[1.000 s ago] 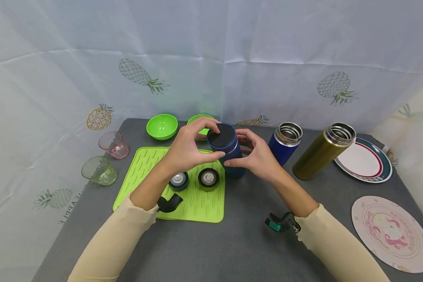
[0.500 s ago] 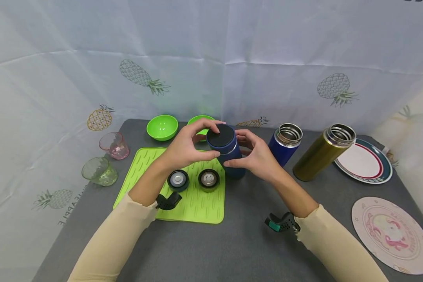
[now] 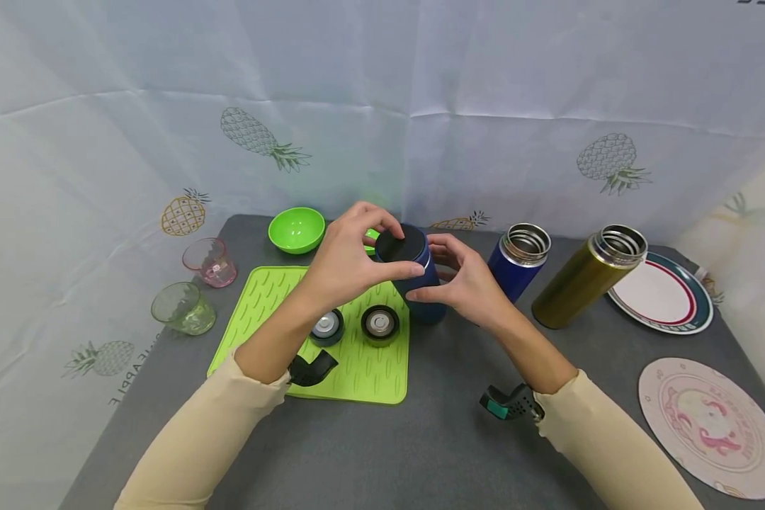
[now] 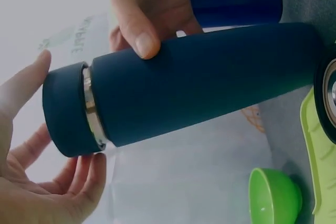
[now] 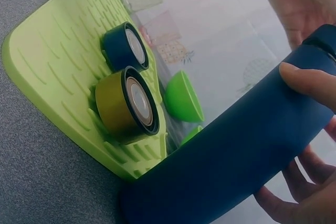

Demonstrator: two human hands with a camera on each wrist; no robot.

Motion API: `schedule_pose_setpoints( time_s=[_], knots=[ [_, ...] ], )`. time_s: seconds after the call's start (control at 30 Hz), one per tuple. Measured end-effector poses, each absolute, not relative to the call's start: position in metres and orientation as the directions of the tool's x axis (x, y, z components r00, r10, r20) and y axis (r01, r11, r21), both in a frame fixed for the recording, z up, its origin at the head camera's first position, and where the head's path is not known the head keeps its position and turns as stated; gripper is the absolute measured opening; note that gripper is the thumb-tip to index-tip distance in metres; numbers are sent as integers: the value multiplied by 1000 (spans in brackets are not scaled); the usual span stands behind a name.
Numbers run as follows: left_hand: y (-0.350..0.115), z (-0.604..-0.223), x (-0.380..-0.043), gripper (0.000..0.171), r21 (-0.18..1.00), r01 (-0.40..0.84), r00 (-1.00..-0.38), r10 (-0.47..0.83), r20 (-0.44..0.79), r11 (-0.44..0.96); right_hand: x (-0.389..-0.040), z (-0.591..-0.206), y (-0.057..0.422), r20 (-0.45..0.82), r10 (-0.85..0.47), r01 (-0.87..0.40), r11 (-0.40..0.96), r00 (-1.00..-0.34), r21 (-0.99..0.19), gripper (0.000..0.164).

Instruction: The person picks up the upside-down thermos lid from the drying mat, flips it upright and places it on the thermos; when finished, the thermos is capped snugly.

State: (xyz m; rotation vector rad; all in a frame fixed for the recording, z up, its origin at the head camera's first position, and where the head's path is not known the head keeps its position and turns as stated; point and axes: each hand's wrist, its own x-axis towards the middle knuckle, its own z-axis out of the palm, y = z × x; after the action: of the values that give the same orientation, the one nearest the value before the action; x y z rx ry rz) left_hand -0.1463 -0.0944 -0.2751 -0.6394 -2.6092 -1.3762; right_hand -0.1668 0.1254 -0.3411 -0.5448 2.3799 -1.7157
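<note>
A dark blue vacuum flask (image 4: pixel 205 85) stands on the table beside the mat's right edge. Its dark lid (image 4: pixel 64 109) sits on top, with a silver band showing between lid and body. My left hand (image 3: pixel 350 258) holds the lid, with thumb and fingertips at opposite sides of its rim. My right hand (image 3: pixel 468 283) grips the body just below the lid, thumb in front and fingers behind. Two detached lids, a blue one (image 5: pixel 125 48) and an olive one (image 5: pixel 118 106), lie on the green mat (image 3: pixel 363 375) with their undersides up.
Lidless blue (image 3: pixel 513 273) and olive (image 3: pixel 567 287) flasks stand to the right, near a rimmed plate (image 3: pixel 701 301) and a pink round mat (image 3: pixel 676 453). Pink (image 3: pixel 213 265) and green (image 3: pixel 191 315) glasses stand left. Green bowls (image 3: pixel 296 230) are at the back.
My left hand has turned on the lid, its thumb moving right along the near rim. My right hand keeps its grip on the flask body, which stays in place.
</note>
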Motion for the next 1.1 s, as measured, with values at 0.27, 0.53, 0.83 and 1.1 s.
schedule_pose_setpoints(
  time_s=[0.27,0.53,0.83,1.1],
  knots=[
    [-100,-280,-155,36,795,433,-890,341,302,425,-166,-342,125,93,-383,-202,255,-919,-946,80],
    [-108,-284,-165,34,891,354,-880,424,215,284,-165,-341,125,94,-369,-205,275,-925,-939,80],
    [-111,-289,-171,35,958,280,-823,531,204,66,-165,-340,127,91,-366,-202,280,-926,-938,81],
    [-109,-292,-167,28,932,346,-835,489,252,110,-165,-340,129,99,-371,-206,262,-923,-943,80]
  ],
)
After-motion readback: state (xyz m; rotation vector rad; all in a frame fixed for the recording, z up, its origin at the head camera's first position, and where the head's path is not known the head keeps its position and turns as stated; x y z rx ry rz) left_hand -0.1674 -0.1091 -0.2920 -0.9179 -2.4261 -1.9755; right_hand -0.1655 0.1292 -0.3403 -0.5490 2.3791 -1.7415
